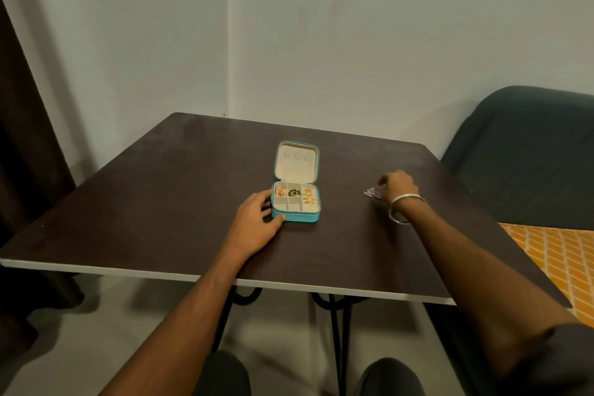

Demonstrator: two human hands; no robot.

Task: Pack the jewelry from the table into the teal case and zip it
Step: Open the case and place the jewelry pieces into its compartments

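Observation:
The teal case (301,217) lies open on the dark table (160,196), its cream lid folded back flat. Gold and green jewelry (293,192) fills the case's back row of compartments, and the front row looks bare. My left hand (257,215) rests against the case's left front corner, thumb on its front wall. A small silver jewelry piece (370,192) lies on the table to the right. My right hand (397,186), with a silver bangle on the wrist, hovers over it with fingers curled down; whether they grip it is hidden.
A dark green sofa (527,151) stands at the right beyond the table, with an orange patterned cloth (559,254) below it. A dark curtain (19,138) hangs at the left. The table's white front edge (225,280) is near my knees.

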